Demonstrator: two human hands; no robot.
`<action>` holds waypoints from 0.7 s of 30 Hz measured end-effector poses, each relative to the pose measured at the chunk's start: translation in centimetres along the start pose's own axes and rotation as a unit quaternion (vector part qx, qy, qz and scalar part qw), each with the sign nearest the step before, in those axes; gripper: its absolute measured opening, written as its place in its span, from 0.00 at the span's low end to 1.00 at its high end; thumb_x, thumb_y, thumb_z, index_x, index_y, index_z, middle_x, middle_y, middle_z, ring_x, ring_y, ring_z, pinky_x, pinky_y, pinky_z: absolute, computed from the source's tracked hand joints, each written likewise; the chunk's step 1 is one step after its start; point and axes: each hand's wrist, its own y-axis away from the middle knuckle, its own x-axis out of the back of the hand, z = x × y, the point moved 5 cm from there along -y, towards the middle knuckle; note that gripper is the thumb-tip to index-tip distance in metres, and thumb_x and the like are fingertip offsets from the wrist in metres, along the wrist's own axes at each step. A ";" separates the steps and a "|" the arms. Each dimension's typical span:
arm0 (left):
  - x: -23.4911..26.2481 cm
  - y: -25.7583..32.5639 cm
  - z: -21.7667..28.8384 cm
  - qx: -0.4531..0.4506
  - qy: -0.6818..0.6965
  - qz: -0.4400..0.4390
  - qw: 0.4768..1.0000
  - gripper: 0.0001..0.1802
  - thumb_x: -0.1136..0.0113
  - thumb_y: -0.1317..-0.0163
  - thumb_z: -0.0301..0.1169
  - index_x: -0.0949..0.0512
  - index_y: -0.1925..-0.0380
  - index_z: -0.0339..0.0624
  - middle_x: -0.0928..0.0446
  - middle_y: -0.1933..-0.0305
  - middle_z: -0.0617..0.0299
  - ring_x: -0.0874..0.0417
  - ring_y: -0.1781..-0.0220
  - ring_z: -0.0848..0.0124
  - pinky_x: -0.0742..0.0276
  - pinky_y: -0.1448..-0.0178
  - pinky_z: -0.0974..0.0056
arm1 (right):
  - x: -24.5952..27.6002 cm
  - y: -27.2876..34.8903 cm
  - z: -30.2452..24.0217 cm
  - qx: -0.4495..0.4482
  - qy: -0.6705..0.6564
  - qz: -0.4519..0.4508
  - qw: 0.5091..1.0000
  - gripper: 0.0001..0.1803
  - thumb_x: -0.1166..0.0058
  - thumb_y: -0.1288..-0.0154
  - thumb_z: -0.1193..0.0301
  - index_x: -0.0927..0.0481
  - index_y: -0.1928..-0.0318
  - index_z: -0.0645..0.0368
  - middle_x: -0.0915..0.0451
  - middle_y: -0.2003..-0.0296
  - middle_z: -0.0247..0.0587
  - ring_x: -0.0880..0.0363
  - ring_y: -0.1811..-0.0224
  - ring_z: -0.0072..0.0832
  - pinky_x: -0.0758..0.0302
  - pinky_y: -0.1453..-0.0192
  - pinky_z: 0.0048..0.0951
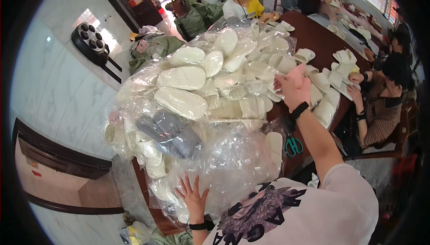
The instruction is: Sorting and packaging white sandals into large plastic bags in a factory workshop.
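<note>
A big pile of white slippers in clear plastic bags point(201, 79) covers the near end of a dark wooden table point(313, 34). One grey pair point(168, 133) lies among them at the front. My left hand point(193, 196) presses flat, fingers spread, on the clear plastic at the pile's near edge. My right hand point(293, 87) reaches over the right side of the pile, fingers closed on a bagged white slipper. Both wrists wear black bands.
Green-handled scissors point(293, 146) lie at the table edge by my right arm. A person point(380, 97) sits at the right handling white slippers; others work at the far end. Loose slippers point(345, 56) dot the table. Green sacks point(156, 47) stand on the tiled floor.
</note>
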 end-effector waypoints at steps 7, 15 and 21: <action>-0.8 0.6 -0.1 0.020 -0.004 0.010 1.000 0.40 0.28 0.48 0.43 0.30 0.33 0.57 0.46 0.22 0.51 0.53 0.20 0.46 0.67 0.22 0.33 | 1.8 -6.3 -13.9 0.153 0.040 0.008 0.987 0.12 0.44 0.35 0.65 0.20 0.73 0.59 0.22 0.80 0.33 0.24 0.82 0.22 0.27 0.78 0.25; -1.1 0.8 -0.1 0.028 -0.004 0.002 1.000 0.41 0.28 0.49 0.42 0.31 0.32 0.58 0.47 0.22 0.51 0.52 0.20 0.46 0.67 0.23 0.32 | 6.3 -8.5 -28.3 0.336 0.144 0.128 0.922 0.15 0.42 0.35 0.62 0.18 0.68 0.63 0.23 0.75 0.32 0.25 0.69 0.24 0.30 0.62 0.30; -0.8 0.4 0.0 0.041 0.003 -0.022 0.999 0.41 0.29 0.48 0.42 0.31 0.32 0.57 0.48 0.21 0.51 0.55 0.19 0.47 0.69 0.22 0.33 | 8.8 -14.3 -34.9 0.365 0.524 0.031 0.769 0.17 0.47 0.34 0.60 0.18 0.64 0.64 0.20 0.73 0.40 0.21 0.68 0.30 0.25 0.62 0.30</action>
